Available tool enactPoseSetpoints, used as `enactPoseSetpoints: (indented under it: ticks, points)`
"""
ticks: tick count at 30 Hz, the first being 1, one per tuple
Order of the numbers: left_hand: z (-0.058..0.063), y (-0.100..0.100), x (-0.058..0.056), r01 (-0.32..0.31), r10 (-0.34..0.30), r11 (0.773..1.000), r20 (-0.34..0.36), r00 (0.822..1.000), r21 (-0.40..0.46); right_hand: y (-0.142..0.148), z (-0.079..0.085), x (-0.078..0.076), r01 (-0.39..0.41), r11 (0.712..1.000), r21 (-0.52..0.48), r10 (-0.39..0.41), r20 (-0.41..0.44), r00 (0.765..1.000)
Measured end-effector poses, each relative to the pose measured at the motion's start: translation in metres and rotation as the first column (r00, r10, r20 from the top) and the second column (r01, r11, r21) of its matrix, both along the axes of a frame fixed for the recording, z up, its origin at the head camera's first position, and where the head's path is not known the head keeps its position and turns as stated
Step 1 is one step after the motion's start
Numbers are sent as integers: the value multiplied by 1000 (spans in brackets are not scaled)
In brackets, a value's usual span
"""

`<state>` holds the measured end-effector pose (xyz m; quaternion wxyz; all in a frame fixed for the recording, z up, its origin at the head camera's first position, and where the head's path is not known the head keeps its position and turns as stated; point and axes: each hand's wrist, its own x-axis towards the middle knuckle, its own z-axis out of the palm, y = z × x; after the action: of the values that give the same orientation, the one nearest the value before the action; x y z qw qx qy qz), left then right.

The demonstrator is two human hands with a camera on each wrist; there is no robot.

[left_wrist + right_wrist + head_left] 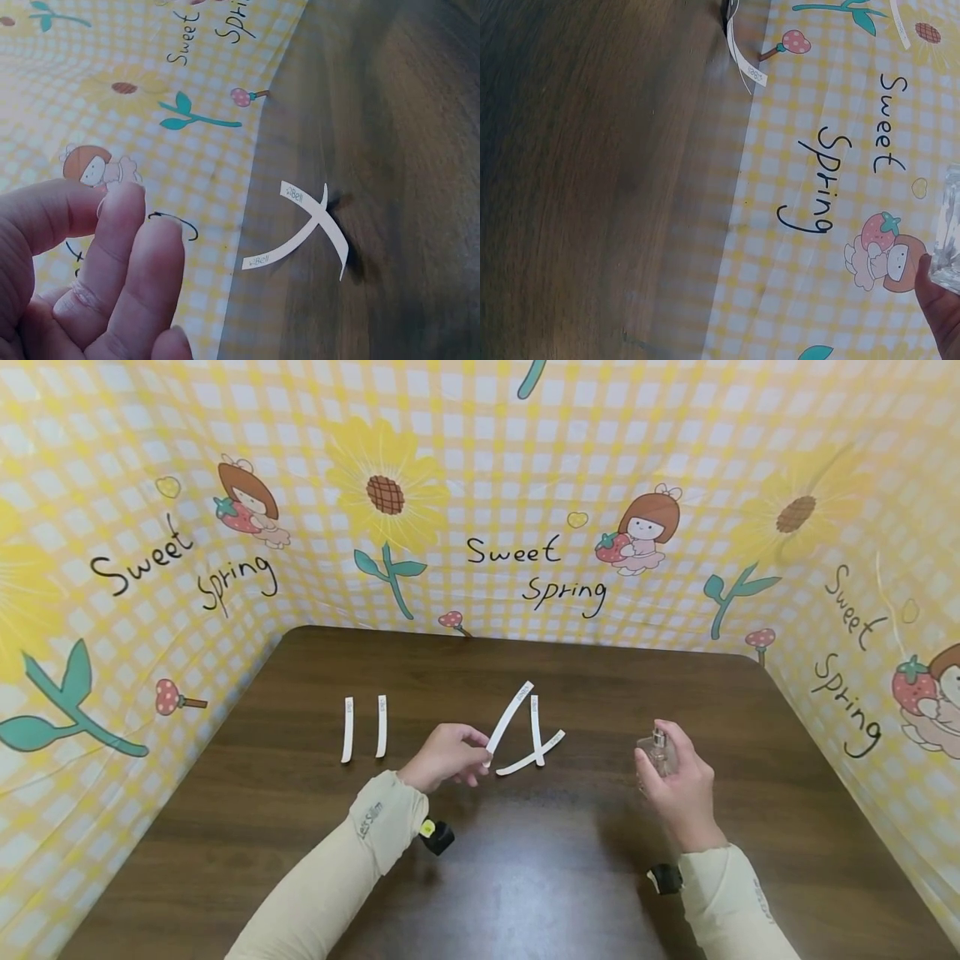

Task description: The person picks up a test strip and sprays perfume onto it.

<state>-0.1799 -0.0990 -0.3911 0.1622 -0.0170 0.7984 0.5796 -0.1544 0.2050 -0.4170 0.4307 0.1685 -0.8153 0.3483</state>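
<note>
My left hand [448, 756] pinches the lower end of a white paper test strip [511, 718], which slants up to the right. In the left wrist view the fingertips hide that strip. My right hand [688, 785] grips a clear glass perfume bottle [655, 757], its index finger at the spray top [659, 737]. At the right edge of the right wrist view, part of the bottle [948, 236] shows beside a finger. Just right of the held strip, two more paper strips [536, 718] lie crossed on the table, their ends curling up.
Two further white strips [347, 731] lie side by side on the brown wooden table [300, 835], left of my left hand. A yellow checked cloth [495, 468] with printed flowers and lettering stands around the table's back and sides.
</note>
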Motion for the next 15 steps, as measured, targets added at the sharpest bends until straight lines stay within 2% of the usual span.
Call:
enactPoseSetpoints:
  ticks: [11,15]
  points:
    - [-11,-13,-3,-45,45,999,20,999,11,2,0,0,-15,1000,10,16,-28,999]
    - [-16,-22,-7,-88,88,996,15,996,13,2,0,0,-15,1000,20,15,-15,1000]
